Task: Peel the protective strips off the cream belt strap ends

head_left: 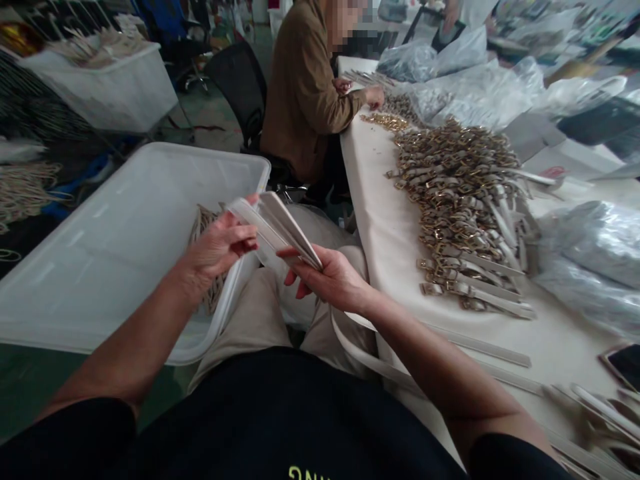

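Above my lap, both hands hold a small bundle of pale flat straps (280, 227). My left hand (217, 247) pinches the far end of the bundle near the bin's rim. My right hand (330, 277) grips the near end, its fingers wrapped round the stacked strips. From below the right hand a long pale strap (355, 343) hangs and curves toward the table. On the table to the right lies a big heap of straps with gold buckles (460, 193).
At my left stands a white plastic bin (115, 220) with a bundle of straps (215, 293) inside. The cream-covered table (385, 227) also bears clear plastic bags (600, 247), loose strips (490, 348) and a phone (623, 367). A co-worker in a brown jacket (300, 93) sits ahead.
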### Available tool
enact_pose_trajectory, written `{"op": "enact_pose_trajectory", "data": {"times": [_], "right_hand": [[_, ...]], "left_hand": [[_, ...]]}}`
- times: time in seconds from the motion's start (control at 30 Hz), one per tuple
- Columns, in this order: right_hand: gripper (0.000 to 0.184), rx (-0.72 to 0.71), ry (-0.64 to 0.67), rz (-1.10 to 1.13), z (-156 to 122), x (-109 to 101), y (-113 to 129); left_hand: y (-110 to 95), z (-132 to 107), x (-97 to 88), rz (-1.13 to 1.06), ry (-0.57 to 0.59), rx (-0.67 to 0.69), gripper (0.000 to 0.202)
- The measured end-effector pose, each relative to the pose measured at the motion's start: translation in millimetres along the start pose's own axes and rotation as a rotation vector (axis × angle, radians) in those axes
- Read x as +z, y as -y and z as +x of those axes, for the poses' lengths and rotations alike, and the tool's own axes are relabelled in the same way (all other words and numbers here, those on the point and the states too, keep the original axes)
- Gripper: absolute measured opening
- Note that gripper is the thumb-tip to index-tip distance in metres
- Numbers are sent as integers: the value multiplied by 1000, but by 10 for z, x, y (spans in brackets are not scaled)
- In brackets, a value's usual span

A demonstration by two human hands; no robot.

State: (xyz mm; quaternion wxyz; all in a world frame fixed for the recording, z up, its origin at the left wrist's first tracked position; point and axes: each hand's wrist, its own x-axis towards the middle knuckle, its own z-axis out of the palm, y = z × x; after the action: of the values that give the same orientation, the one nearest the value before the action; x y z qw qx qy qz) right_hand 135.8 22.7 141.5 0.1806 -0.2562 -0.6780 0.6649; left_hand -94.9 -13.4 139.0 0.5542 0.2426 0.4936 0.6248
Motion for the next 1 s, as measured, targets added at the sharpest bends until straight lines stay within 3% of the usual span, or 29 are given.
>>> {"op": "enact_pose_trajectory", "data": {"times": [0.07, 0.13, 0.2, 0.27, 0.37, 0.47, 0.57, 0.63, 0.8, 0.9, 1.0], "right_hand": [[28, -54, 31, 40, 44, 44, 170], [26, -91, 54, 78, 51, 72, 264], [26, -115, 73, 95, 32, 80, 258], [28, -103, 87, 86, 0, 70, 170], [29, 2, 99, 43, -54, 36, -26], [27, 149, 112, -19, -124, -12, -203], [25, 273, 112, -103, -215, -66, -325], [24, 310, 108, -145, -264, -90, -384], [20, 310, 110, -176, -234, 11, -486], [17, 288, 110, -111, -132, 133, -530], [19, 285, 113, 2, -45, 134, -573]], "left_hand": [[-406, -100, -38, 109, 22, 281, 62], [-650, -256, -66, 240, 57, 571, 75], [-695, -389, -119, 319, 87, 764, 86], [-555, -450, -207, 322, 89, 785, 90], [-103, -431, -359, 235, 26, 576, 92], [454, -402, -443, 57, -47, 202, 91], [928, -434, -428, -164, -82, -176, 78], [1140, -477, -380, -290, -73, -323, 68], [1357, -577, -179, -359, 40, -453, 49], [1384, -610, -81, -335, 112, -487, 29], [1348, -625, -77, -341, 104, -489, 17]]}}
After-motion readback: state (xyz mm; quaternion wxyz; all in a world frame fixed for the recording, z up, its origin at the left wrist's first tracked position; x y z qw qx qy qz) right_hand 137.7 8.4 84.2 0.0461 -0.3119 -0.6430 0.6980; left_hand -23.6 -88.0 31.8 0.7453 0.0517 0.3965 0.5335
